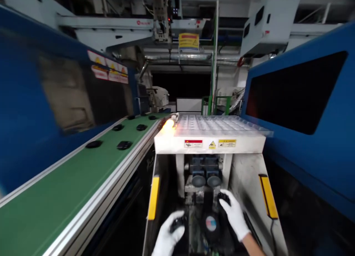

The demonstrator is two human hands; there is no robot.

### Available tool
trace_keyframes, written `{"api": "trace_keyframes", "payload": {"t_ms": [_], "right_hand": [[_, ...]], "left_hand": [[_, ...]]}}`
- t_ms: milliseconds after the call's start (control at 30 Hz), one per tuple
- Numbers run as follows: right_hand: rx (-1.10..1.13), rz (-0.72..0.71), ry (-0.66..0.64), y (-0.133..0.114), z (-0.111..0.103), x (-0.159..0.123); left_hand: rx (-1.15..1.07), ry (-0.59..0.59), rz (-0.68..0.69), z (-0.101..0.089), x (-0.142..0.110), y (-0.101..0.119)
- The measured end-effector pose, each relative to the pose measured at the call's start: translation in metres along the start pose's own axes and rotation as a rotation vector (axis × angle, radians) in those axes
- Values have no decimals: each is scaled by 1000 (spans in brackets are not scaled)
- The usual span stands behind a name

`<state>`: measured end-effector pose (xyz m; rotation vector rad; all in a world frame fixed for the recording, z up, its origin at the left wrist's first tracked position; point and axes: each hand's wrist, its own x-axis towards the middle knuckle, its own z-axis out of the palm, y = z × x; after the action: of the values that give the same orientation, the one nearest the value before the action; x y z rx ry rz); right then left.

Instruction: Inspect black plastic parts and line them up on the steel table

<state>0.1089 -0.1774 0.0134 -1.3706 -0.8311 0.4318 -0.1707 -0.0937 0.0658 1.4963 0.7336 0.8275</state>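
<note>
In a white glove, my left hand [169, 230] is closed around a small black moulded part [178, 222] at the lower middle of the head view. My right hand [232, 211], also gloved in white, grips another black moulded part [223, 197] farther in, by the lower right of the machine opening. Between and beyond the hands is a white-framed machine [166, 143] with two round grey pads [206, 181] side by side inside it. Below the pads sits a dark round piece with a red and blue label [211, 223].
On the left runs a green conveyor belt [74, 178] carrying several black parts [124, 145]. Clear plastic trays [216, 123] lie on the machine top, beside a glowing orange lamp [168, 125]. Yellow strips [268, 196] edge the opening. Blue machines [294, 82] stand at both sides.
</note>
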Motion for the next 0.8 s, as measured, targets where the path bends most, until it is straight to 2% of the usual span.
{"api": "trace_keyframes", "payload": {"t_ms": [67,100,133,200,267,333,467,567,667,800], "right_hand": [[-18,-11,-19,17,-9,38],[-29,-8,-42,25,-10,51],[-38,4,-72,34,-10,59],[-50,46,-134,48,-9,67],[-76,80,-188,57,-10,69],[-128,64,-229,64,-11,71],[-265,-106,-227,84,-10,66],[-319,-208,-188,87,-13,60],[-401,-162,-296,57,-16,71],[-725,0,-556,1,0,115]], "left_hand": [[-40,-119,77,26,79,-10],[-50,-156,88,39,109,-16],[-52,-174,77,49,133,-22],[-50,-193,29,64,162,-36],[-44,-188,-20,71,172,-48],[-19,-174,-45,73,171,-56],[71,-171,-5,72,164,-65],[155,-177,20,70,160,-58],[309,-230,7,76,164,-33],[715,-275,-64,106,190,12]]}}
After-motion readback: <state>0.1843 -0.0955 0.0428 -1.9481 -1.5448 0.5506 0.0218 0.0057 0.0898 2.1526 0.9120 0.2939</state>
